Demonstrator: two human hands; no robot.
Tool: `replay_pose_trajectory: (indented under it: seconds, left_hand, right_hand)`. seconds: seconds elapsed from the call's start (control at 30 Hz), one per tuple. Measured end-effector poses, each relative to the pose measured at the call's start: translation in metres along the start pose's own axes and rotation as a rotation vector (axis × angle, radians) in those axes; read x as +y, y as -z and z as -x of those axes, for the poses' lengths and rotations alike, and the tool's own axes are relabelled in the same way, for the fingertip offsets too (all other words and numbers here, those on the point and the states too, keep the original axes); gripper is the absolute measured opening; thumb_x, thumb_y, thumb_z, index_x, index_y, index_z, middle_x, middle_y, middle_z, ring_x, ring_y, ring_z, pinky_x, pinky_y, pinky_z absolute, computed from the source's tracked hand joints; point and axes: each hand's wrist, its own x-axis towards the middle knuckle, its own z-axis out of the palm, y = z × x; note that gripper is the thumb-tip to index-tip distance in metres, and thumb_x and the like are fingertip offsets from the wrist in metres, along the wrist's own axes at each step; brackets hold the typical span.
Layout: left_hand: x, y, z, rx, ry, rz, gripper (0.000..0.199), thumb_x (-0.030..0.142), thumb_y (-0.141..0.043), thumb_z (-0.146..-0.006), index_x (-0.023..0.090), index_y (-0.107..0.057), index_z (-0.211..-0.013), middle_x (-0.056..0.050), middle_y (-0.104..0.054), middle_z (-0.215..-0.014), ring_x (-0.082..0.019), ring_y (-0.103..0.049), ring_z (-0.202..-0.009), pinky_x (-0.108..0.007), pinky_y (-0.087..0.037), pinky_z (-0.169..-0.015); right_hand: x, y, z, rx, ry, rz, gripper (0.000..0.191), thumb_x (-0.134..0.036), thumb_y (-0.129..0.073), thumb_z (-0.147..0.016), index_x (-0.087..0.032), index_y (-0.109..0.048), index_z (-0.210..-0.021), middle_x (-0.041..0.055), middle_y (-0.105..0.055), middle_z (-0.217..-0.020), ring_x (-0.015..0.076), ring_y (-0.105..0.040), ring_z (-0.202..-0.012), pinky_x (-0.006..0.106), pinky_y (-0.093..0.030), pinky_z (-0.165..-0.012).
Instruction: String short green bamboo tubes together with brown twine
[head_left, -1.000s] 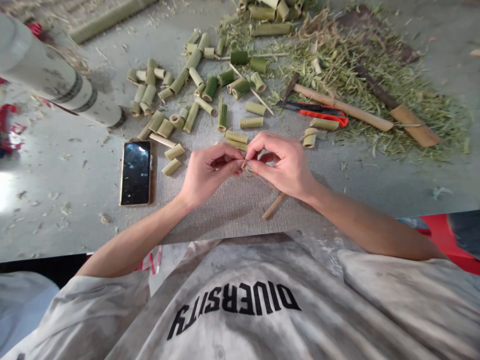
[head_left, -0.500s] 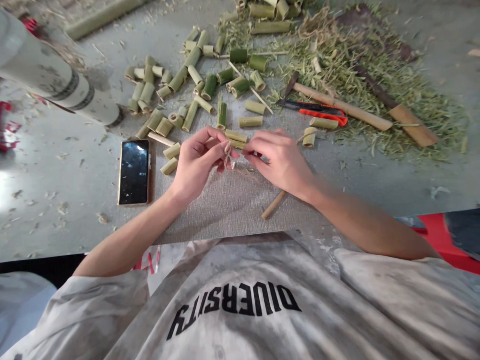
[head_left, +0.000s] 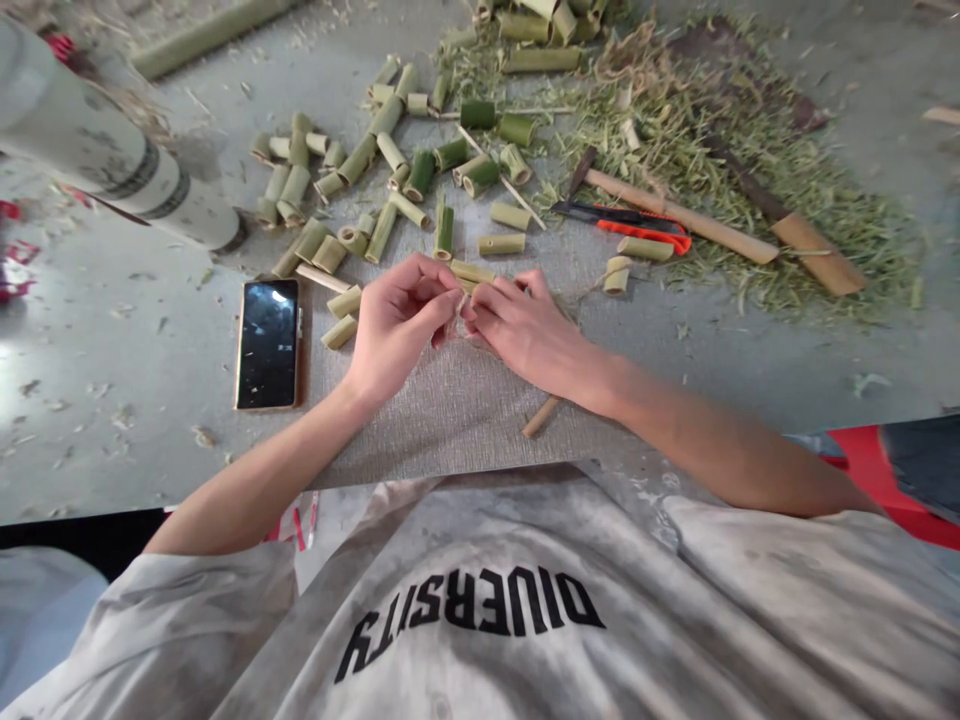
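My left hand (head_left: pixel 401 325) is closed in a pinch on a thin brown twine (head_left: pixel 456 318), whose strands show at the fingertips. Right against those fingertips, my right hand (head_left: pixel 521 325) is closed too, its thumb and forefinger pressed together at the twine. What exactly sits between the right fingers is mostly hidden. Just beyond the hands lie short bamboo pieces (head_left: pixel 472 271), partly covered by the fingers. A thin wooden stick (head_left: pixel 541 416) lies on the grey mat (head_left: pixel 420 420) below my right wrist. A small bamboo piece with string on it (head_left: pixel 617 275) rests to the right.
A phone (head_left: pixel 268 343) lies to the left, below a tall white patterned cylinder (head_left: pixel 120 150). Several cut bamboo pieces (head_left: pixel 360 158) spread behind the hands. At right, a hammer (head_left: pixel 682 212), an orange utility knife (head_left: pixel 645 230) and a wooden-handled blade (head_left: pixel 821 250) lie by green shavings (head_left: pixel 750 130).
My right hand has moved left and turned, so its fingertips now meet those of my left hand at the twine. My left hand has barely moved.
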Motion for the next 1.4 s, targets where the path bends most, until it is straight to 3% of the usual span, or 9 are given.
replay_pose_trajectory:
  seconds: [0.17, 0.27, 0.6, 0.87, 1.2, 1.4]
  left_hand:
    - [0.004, -0.003, 0.001, -0.001, -0.035, -0.070, 0.014, 0.024, -0.081, -0.097, 0.021, -0.069, -0.090, 0.001, -0.075, -0.075, -0.008, -0.061, -0.052, -0.019, -0.052, -0.048]
    - [0.005, -0.004, 0.002, 0.009, -0.030, -0.085, 0.010, 0.018, -0.077, -0.096, 0.020, -0.069, -0.091, 0.002, -0.075, -0.075, -0.008, -0.064, -0.053, -0.018, -0.054, -0.049]
    - [0.004, -0.004, 0.007, 0.019, 0.013, -0.209, 0.004, 0.017, -0.075, -0.093, 0.020, -0.076, -0.096, 0.003, -0.074, -0.072, -0.011, -0.072, -0.058, -0.021, -0.063, -0.059]
    - [0.007, -0.006, 0.008, 0.030, 0.025, -0.203, 0.018, 0.007, -0.066, -0.086, 0.019, -0.078, -0.092, 0.002, -0.076, -0.075, -0.011, -0.075, -0.066, -0.021, -0.066, -0.067]
    - [0.010, -0.006, 0.010, 0.012, 0.022, -0.262, 0.025, 0.008, -0.063, -0.083, 0.018, -0.082, -0.096, 0.000, -0.080, -0.080, -0.013, -0.080, -0.073, -0.023, -0.068, -0.073]
    - [0.013, -0.007, 0.009, 0.005, 0.030, -0.254, 0.011, 0.017, -0.075, -0.090, 0.018, -0.084, -0.096, -0.003, -0.085, -0.085, -0.015, -0.082, -0.077, -0.024, -0.068, -0.073]
  right_hand:
    - [0.004, 0.020, -0.001, 0.251, -0.097, -0.344, 0.012, -0.017, -0.062, -0.114, -0.021, -0.069, -0.104, 0.0024, -0.078, -0.097, 0.0204, -0.071, -0.091, 0.038, -0.051, -0.091]
    - [0.000, 0.027, -0.001, 0.348, -0.153, -0.496, 0.007, -0.020, -0.071, -0.109, -0.022, -0.071, -0.103, 0.0005, -0.077, -0.094, 0.0171, -0.070, -0.083, 0.032, -0.053, -0.079]
    - [-0.011, 0.018, 0.001, 0.370, -0.175, -0.550, 0.015, -0.015, -0.069, -0.105, -0.023, -0.072, -0.117, 0.0007, -0.082, -0.102, 0.0169, -0.078, -0.089, 0.030, -0.062, -0.083]
    - [-0.009, 0.019, 0.001, 0.375, -0.179, -0.520, 0.016, -0.016, -0.068, -0.104, -0.024, -0.071, -0.118, 0.0010, -0.081, -0.101, 0.0175, -0.077, -0.087, 0.032, -0.062, -0.083]
    - [-0.009, 0.018, 0.001, 0.369, -0.184, -0.508, 0.012, -0.019, -0.067, -0.107, -0.024, -0.070, -0.117, 0.0021, -0.081, -0.103, 0.0180, -0.077, -0.090, 0.033, -0.062, -0.086]
    - [-0.008, 0.020, 0.002, 0.370, -0.216, -0.529, 0.011, -0.021, -0.068, -0.105, -0.023, -0.071, -0.115, 0.0028, -0.080, -0.103, 0.0186, -0.077, -0.088, 0.034, -0.061, -0.085]
